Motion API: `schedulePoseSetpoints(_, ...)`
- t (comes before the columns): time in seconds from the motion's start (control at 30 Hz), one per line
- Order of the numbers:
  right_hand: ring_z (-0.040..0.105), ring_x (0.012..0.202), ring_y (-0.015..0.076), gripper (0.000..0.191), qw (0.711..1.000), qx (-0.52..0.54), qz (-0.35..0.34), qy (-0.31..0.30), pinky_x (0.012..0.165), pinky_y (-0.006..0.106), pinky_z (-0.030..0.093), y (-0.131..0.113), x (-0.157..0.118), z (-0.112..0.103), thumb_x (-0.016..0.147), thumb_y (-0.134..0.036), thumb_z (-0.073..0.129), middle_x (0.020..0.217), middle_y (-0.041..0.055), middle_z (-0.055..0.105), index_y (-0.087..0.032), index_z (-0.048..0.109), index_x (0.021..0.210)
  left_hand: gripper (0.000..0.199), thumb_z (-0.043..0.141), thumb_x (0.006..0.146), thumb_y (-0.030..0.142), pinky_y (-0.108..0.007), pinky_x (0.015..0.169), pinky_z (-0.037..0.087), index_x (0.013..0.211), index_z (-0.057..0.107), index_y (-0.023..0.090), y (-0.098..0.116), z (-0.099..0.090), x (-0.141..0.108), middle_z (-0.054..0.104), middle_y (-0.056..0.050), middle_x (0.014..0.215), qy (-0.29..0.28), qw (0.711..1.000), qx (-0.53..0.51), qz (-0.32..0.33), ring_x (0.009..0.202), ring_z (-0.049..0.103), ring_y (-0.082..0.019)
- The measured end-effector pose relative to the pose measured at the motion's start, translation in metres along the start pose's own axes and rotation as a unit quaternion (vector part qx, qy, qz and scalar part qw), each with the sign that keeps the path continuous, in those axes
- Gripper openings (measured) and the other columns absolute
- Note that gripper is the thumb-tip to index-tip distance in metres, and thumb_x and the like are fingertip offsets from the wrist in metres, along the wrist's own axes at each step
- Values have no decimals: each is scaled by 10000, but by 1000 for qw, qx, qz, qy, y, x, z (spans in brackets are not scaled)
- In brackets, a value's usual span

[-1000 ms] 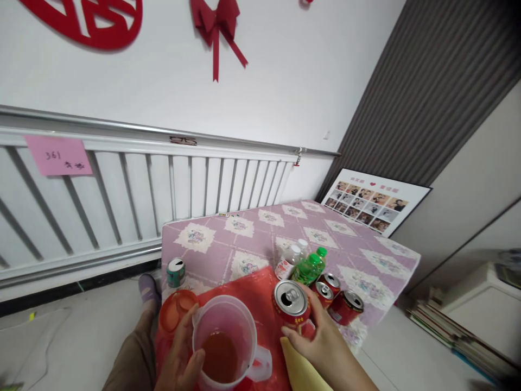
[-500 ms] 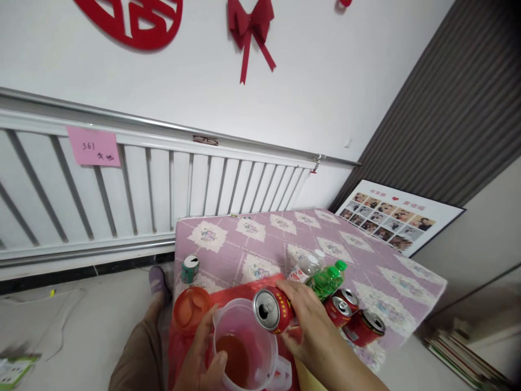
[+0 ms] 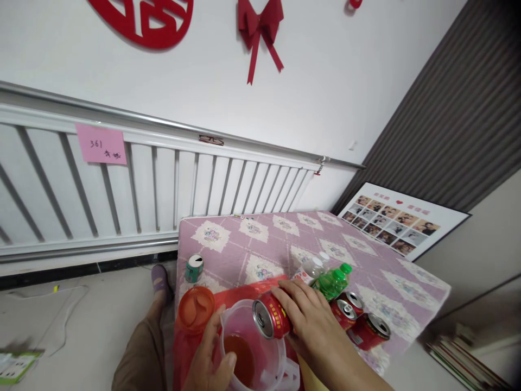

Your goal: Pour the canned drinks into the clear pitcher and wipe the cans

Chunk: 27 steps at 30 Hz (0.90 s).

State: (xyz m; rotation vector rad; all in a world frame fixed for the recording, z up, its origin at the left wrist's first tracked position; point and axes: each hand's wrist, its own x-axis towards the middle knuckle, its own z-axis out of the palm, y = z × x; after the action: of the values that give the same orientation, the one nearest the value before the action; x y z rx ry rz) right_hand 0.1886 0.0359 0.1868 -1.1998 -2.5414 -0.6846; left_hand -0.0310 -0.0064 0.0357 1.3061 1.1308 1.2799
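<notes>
My right hand (image 3: 311, 315) is wrapped round a red drink can (image 3: 277, 315), which lies tilted on its side over the right part of a clear plastic pitcher's mouth. The can's opened top faces left and down; no stream from it can be made out. Amber-brown liquid (image 3: 242, 358) covers the bottom of the pitcher (image 3: 271, 355), whose handle points to the lower right. My left hand (image 3: 209, 358) grips the pitcher's left side, thumb over the rim. Left of the pitcher lies a round orange lid (image 3: 196, 308), and behind that stands a small green can (image 3: 194, 268).
Right of my right hand stand several opened red cans (image 3: 369, 330), beside green-capped bottles (image 3: 331, 282) and white-capped bottles (image 3: 311, 267). A flowered purple cloth (image 3: 280, 244) and a red sheet (image 3: 232, 293) cover the table. A white radiator (image 3: 163, 190) runs behind it.
The red can has tipped further, its top turning more downward and left over the pitcher. The whole view has shifted slightly; my left hand keeps its hold.
</notes>
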Motion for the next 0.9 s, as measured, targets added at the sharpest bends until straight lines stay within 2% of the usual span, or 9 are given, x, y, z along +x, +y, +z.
schedulePoseSetpoints(0.17,541,1117,296,438,999,-30,-9,-24,863,452,457,-1,2,-8,824,-106,517,1225,113,632,-221,542,1245,650,597,753,219,-462,1142,305,1378,417,195,5,0,-1,452,-99,1453,8,1000,-9,19,1376,350,-310)
schedulePoseSetpoints(0.4,569,1092,286,422,997,-74,-20,-24,871,445,461,-1,3,-16,822,-79,546,1212,95,652,-234,569,1214,651,591,737,192,-471,1145,295,1370,438,191,3,0,0,456,-110,1449,7,1000,-15,24,1368,364,-314)
schedulePoseSetpoints(0.57,567,1109,293,406,995,-90,-22,-25,882,455,459,0,3,-18,840,-123,558,1230,87,647,-250,565,1226,668,582,723,145,-460,1148,296,1374,437,190,1,-2,1,472,-107,1440,-1,1000,-17,27,1363,374,-306)
schedulePoseSetpoints(0.7,575,1091,287,383,995,-95,-26,-11,873,448,456,1,4,-18,839,-130,569,1203,78,663,-253,581,1201,678,557,740,149,-490,1151,278,1398,395,169,-8,0,2,432,-125,1467,-16,999,-23,34,1382,339,-315)
schedulePoseSetpoints(0.9,579,1064,293,393,995,-93,-44,6,860,455,446,3,9,-25,830,-249,626,1185,79,669,-248,565,1218,666,539,756,163,-519,1161,226,1403,383,185,-15,4,0,389,-119,1495,7,998,-41,38,1398,302,-317)
